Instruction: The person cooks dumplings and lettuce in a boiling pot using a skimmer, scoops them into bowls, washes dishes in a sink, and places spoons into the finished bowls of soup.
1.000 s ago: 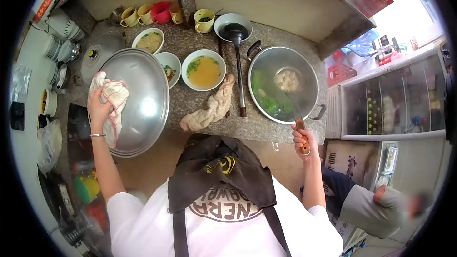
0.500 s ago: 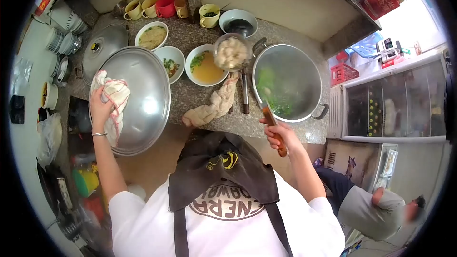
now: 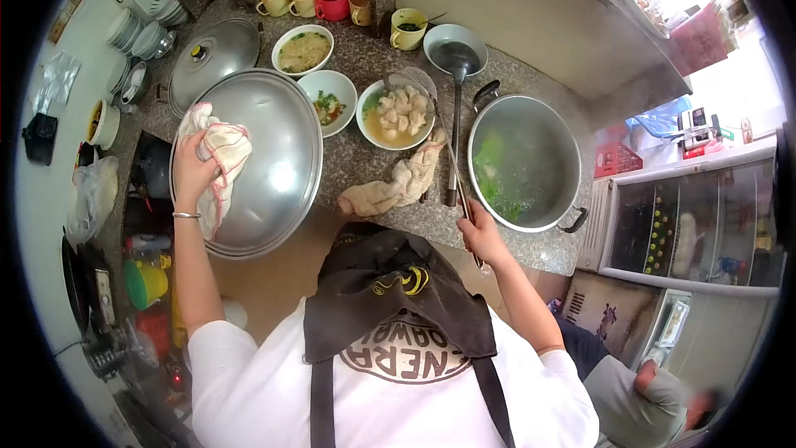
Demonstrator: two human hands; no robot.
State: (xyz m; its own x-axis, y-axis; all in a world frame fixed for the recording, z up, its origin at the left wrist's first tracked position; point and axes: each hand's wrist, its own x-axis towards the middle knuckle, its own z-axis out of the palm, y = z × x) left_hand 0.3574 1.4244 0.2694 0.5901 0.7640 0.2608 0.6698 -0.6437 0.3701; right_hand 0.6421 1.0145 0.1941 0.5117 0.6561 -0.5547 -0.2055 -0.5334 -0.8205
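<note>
My left hand [image 3: 196,168] grips a large round metal lid [image 3: 278,158] through a white cloth with red edging [image 3: 225,149]. My right hand [image 3: 483,234] is closed round the handle of a wire strainer [image 3: 414,80], which is tipped over a white soup bowl [image 3: 373,126]. Pale dumplings [image 3: 403,112] lie in that bowl's broth. Right of it stands a large steaming pot [image 3: 539,168] with green leaves [image 3: 497,178] in the water. A twisted cloth [image 3: 398,187] and a long-handled ladle [image 3: 456,141] lie between them, the ladle's head in a grey bowl [image 3: 474,36].
Two more bowls, one with noodles [image 3: 304,52] and one with chopped toppings [image 3: 328,108], stand near a second lid [image 3: 217,54]. Several cups [image 3: 333,2] line the back wall. A glass-fronted fridge [image 3: 688,232] is at right; another person [image 3: 638,390] is at lower right.
The strainer has moved left from the pot to the soup bowl and tipped, and the dumplings are now in the bowl. My left hand keeps hold of the lid. The view has shifted.
</note>
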